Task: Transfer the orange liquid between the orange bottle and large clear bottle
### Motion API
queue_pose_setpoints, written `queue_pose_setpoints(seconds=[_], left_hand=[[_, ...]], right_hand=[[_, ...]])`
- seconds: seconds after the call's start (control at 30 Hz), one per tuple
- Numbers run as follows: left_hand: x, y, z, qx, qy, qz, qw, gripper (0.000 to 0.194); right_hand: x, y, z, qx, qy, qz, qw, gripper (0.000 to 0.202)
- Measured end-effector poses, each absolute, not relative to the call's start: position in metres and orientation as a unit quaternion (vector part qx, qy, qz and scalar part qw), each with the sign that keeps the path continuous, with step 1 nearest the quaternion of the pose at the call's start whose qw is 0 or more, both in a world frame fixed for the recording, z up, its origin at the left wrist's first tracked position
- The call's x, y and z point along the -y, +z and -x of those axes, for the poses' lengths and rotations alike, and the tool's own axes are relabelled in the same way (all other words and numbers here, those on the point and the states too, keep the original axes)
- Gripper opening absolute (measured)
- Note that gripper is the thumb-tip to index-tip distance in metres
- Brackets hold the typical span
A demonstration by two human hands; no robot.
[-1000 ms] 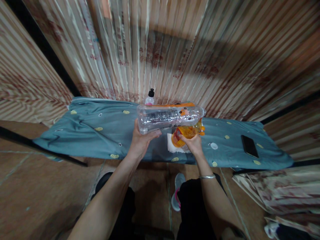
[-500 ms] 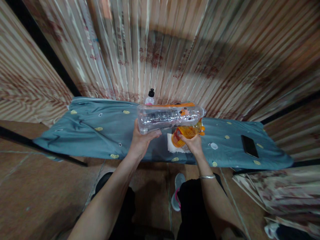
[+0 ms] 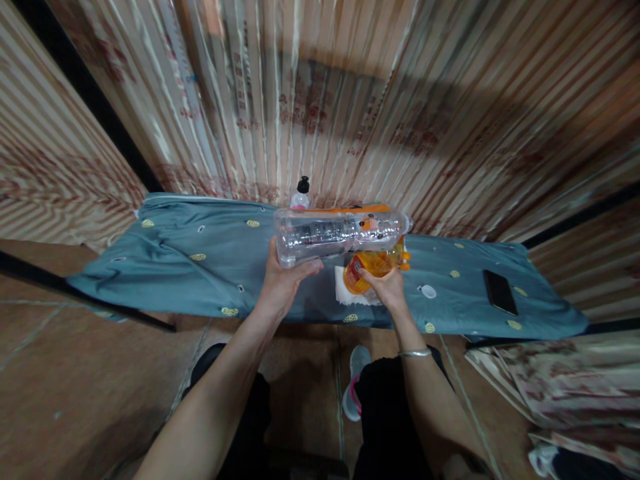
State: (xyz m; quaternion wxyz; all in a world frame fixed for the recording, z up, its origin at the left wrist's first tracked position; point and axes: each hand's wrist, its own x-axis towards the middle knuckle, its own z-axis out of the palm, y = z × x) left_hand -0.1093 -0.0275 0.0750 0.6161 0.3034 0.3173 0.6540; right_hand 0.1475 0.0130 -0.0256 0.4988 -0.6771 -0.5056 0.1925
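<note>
My left hand (image 3: 285, 283) grips the base end of a large clear plastic bottle (image 3: 320, 235), which lies sideways with its neck pointing right. An orange label runs along its upper side. Below the bottle's neck end, my right hand (image 3: 387, 283) is closed around a smaller bottle (image 3: 367, 267) with an orange and red label, tilted up to the right. Part of this one is covered by the clear bottle. A white tissue (image 3: 345, 290) lies on the cloth under the orange bottle.
Blue-grey patterned cloth (image 3: 165, 267) covers the narrow table. A black-capped bottle (image 3: 301, 192) stands behind the clear bottle. To the right lie a white round cap (image 3: 428, 291) and a black phone (image 3: 500, 292). A striped curtain (image 3: 310, 100) hangs along the back.
</note>
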Motion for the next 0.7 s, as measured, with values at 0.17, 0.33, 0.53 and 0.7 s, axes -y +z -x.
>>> queue_pose_setpoints(seconds=[0.17,0.33,0.53,0.7], left_hand=[[0.0272,0.0724,0.1099,-0.321,0.651,-0.307,0.616,0.078],[0.0274,0.0724,0.1101,-0.321,0.649,-0.306,0.618,0.08],[0.0268,0.0722,0.1099,-0.318,0.65,-0.314,0.615,0.078],[0.0264,0.0723,0.1091,-0.315,0.653,-0.311,0.614,0.074]], right_hand=[[-0.0134,-0.0266,-0.1481,0.504,0.198,0.676,0.501,0.059],[-0.0139,-0.0275,-0.1491,0.511,0.198,0.668,0.503,0.059],[-0.0135,-0.0262,-0.1486,0.505,0.201,0.679,0.494,0.058],[-0.0132,-0.0258,-0.1482,0.501,0.202,0.68,0.495,0.061]])
